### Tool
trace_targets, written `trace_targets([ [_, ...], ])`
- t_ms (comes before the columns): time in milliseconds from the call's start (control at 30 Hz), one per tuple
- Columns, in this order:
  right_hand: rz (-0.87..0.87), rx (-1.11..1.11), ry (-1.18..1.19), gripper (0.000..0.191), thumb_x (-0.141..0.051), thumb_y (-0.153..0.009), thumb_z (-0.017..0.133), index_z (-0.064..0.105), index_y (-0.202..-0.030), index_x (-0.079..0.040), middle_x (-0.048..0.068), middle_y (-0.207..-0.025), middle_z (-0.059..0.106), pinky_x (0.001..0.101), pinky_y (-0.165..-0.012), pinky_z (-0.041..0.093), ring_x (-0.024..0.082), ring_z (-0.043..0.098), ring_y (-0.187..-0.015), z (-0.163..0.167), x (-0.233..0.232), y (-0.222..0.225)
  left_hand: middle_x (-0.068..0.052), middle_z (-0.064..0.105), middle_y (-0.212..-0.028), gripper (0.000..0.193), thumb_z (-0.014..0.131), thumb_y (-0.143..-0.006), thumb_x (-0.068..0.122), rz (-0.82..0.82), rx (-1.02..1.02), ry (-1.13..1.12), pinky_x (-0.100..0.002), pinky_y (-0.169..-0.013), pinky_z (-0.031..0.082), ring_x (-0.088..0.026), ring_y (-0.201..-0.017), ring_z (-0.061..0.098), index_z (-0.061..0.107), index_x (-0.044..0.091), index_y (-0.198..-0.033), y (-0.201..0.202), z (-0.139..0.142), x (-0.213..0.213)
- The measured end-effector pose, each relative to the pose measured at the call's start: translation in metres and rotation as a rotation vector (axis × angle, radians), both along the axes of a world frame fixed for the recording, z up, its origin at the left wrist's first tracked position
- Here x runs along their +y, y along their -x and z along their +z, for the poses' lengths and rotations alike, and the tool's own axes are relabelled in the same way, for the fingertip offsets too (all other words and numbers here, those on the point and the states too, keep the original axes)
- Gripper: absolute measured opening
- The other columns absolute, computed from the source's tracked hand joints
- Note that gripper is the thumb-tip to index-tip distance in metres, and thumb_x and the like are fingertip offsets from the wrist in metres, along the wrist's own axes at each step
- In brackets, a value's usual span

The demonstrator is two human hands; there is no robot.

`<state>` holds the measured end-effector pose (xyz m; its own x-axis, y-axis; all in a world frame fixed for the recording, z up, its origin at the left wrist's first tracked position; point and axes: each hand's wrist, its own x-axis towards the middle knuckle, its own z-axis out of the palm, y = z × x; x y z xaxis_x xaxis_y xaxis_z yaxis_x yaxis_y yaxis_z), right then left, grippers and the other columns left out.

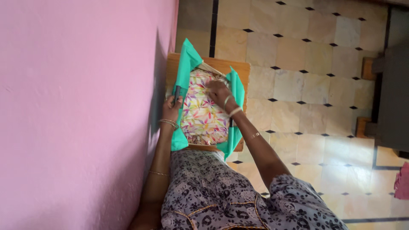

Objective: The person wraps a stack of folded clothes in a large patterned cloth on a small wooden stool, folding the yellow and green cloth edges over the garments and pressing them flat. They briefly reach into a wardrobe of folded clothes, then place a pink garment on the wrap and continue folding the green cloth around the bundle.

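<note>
A floral cloth (203, 115) in pink, yellow and green lies on a plain green cloth (186, 57), spread over a small wooden table (238, 68). My left hand (171, 110) is at the cloth's left side by the wall, fingers closed on the green cloth's edge, where a small dark thing (179, 93) shows that I cannot identify. My right hand (218, 92) rests on the far part of the floral cloth, fingers spread and pressing down. Bangles sit on both wrists. My patterned grey dress (221, 196) fills the bottom of the view.
A pink wall (76, 106) runs close along the left of the table. To the right is a beige tiled floor (306, 85) with small dark diamonds. Dark furniture (394, 93) stands at the far right, with a pink cloth (402, 181) below it.
</note>
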<state>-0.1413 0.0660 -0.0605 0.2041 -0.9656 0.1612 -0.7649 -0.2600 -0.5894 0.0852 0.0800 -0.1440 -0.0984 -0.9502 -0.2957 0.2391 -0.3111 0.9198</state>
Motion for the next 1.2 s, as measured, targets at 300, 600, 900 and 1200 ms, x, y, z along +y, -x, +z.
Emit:
trace_targets([
  [300, -0.538, 0.284, -0.139, 0.051, -0.043, -0.084, 0.078, 0.061, -0.115, -0.006, 0.02, -0.104, 0.069, 0.0546, -0.086, 0.051, 0.042, 0.065, -0.101, -0.006, 0.11, 0.025, -0.022, 0.067, -0.107, 0.042, 0.075, -0.086, 0.015, 0.109, -1.056, 0.457, -0.05, -0.085, 0.047, -0.042, -0.099, 0.064, 0.064, 0.0, -0.124, 0.015, 0.05, 0.011],
  [600, -0.666, -0.392, -0.162, 0.021, -0.02, -0.094, 0.069, 0.059, -0.088, -0.002, 0.013, -0.068, 0.066, 0.0349, -0.052, 0.05, 0.02, 0.063, -0.057, -0.024, 0.108, 0.065, -0.014, 0.066, -0.12, 0.032, 0.076, -0.091, 0.014, -0.283, -0.878, 0.833, -0.051, -0.104, 0.047, -0.036, -0.118, 0.06, 0.066, 0.01, -0.121, 0.094, 0.046, 0.038],
  [900, -0.6, -0.83, -0.358, 0.01, -0.013, -0.098, 0.066, 0.061, -0.098, -0.004, 0.0, -0.067, 0.062, 0.0236, -0.046, 0.042, 0.006, 0.053, -0.052, -0.025, 0.122, 0.079, -0.017, 0.033, -0.159, 0.11, 0.081, -0.064, 0.066, -0.752, -1.206, 0.663, -0.069, -0.116, 0.01, -0.042, -0.15, 0.023, 0.038, 0.013, -0.151, 0.19, 0.043, -0.016],
  [1200, -0.513, -0.751, -0.459, 0.017, -0.012, -0.096, 0.068, 0.056, -0.103, -0.001, 0.001, -0.067, 0.061, 0.0252, -0.048, 0.046, 0.007, 0.057, -0.053, -0.026, 0.133, 0.087, -0.018, 0.028, -0.166, 0.134, 0.076, -0.05, 0.087, -1.177, -1.392, 0.499, -0.073, -0.117, 0.001, -0.041, -0.154, 0.019, 0.037, 0.016, -0.156, 0.212, 0.041, -0.064],
])
